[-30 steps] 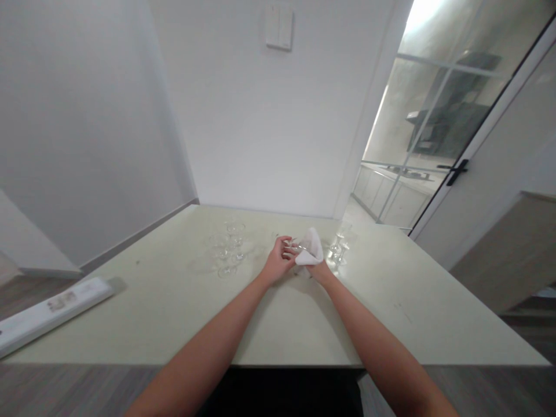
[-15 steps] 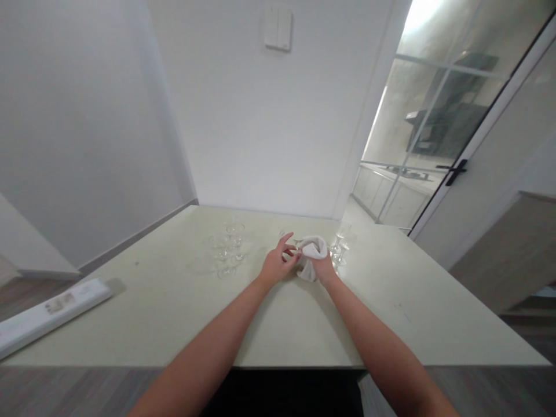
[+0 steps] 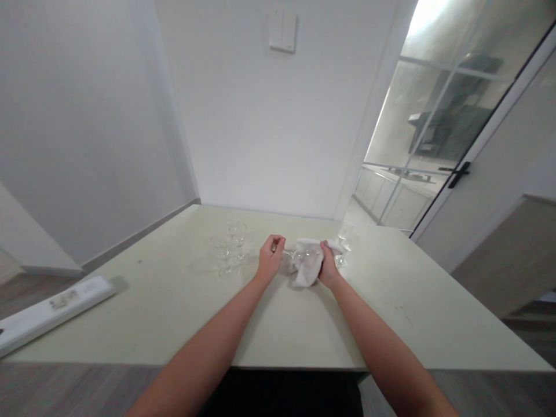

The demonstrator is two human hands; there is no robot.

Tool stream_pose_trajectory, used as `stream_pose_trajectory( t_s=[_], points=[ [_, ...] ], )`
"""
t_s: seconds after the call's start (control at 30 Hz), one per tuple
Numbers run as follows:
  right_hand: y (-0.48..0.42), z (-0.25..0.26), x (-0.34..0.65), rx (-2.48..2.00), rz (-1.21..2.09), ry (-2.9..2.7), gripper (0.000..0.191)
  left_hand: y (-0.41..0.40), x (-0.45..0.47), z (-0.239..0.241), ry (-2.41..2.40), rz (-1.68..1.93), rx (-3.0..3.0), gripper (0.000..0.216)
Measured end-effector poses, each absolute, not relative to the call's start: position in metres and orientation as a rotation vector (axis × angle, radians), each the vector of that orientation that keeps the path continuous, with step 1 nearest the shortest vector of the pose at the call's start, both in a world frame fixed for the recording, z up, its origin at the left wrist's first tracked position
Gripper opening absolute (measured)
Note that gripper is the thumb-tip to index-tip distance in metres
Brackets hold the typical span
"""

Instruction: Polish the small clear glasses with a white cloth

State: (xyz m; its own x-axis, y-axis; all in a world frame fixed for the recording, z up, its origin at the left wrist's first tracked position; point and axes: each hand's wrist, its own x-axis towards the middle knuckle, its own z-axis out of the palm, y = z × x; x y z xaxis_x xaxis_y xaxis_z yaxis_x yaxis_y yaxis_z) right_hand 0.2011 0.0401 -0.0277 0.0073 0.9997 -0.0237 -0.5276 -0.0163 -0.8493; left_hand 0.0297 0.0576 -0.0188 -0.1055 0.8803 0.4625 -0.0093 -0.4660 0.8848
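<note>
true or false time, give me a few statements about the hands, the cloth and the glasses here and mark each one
1. The right hand grips a white cloth. True.
2. The left hand is open and empty. False: its fingers are closed on one end of a clear glass held between the hands.
3. A group of glasses stands left of the left hand. True.
4. The long white box lies right of the right hand. False: it lies far left, at the table's near edge.
</note>
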Motion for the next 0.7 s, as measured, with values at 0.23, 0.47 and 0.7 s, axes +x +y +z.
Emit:
stream_pose_trajectory(
  t_s=[0.23, 0.47, 0.7],
  points=[
    [0.038, -0.022, 0.203, -0.64, 1.343, -0.971, 0.085, 0.049, 0.025, -0.006, 0.634, 1.096, 1.184, 0.028],
    [0.04, -0.031, 0.199, -0.803, 1.442, -1.051, 0.079, 0.03, 0.039, -0.006, 0.587, 0.756, 1.378, 0.04],
    [0.041, -0.037, 0.199, -0.875, 1.47, -1.074, 0.068, 0.032, 0.041, -0.01, 0.593, 0.8, 1.327, 0.049]
  ],
)
